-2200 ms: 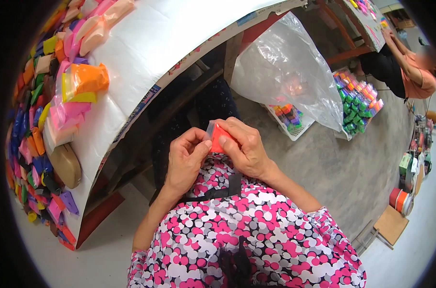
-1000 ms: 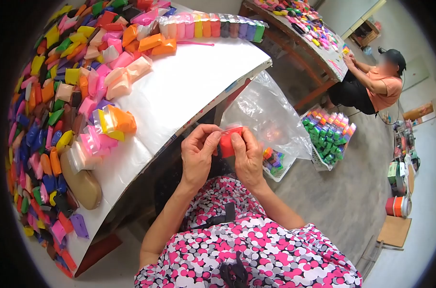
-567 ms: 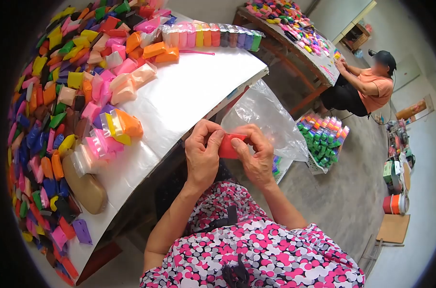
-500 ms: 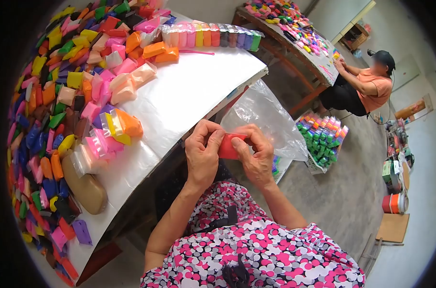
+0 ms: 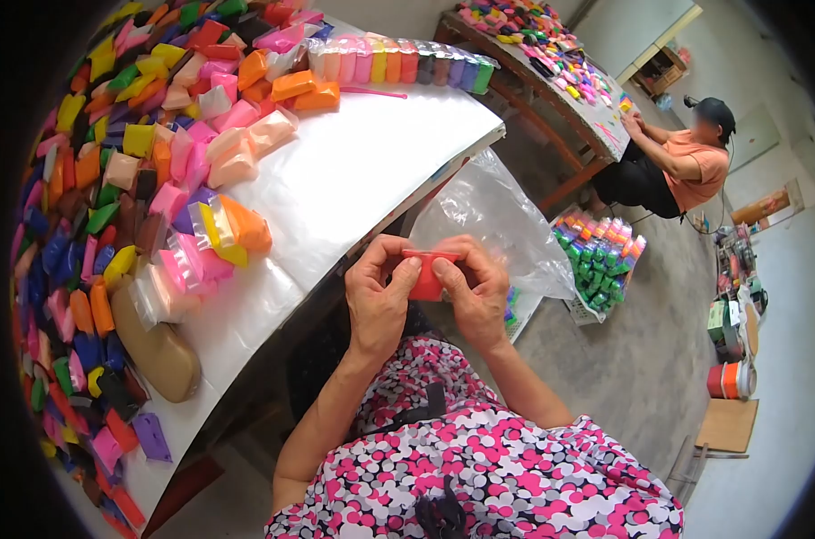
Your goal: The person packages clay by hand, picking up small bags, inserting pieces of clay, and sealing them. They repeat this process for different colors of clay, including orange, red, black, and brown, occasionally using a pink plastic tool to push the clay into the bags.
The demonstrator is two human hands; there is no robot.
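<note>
Between both hands, just off the table's edge, is a small red packet in clear film. My left hand pinches its upper left side between thumb and fingers. On its upper right side, my right hand has a like pinch. The packet hangs roughly upright, its top edge stretched between the fingertips. To the left, a big pile of colourful packets covers the table. Closer in lie yellow and orange packets and a tan rounded object.
A long clear pack of coloured pieces and a pink stick lie on the white table. Beyond its edge are a clear plastic bag and a filled basket. A person sits at another table.
Both hands have shifted slightly, and their thumbs now sit more evenly on the red packet's two sides. Its top edge looks straighter and more spread. The view has moved a little.
</note>
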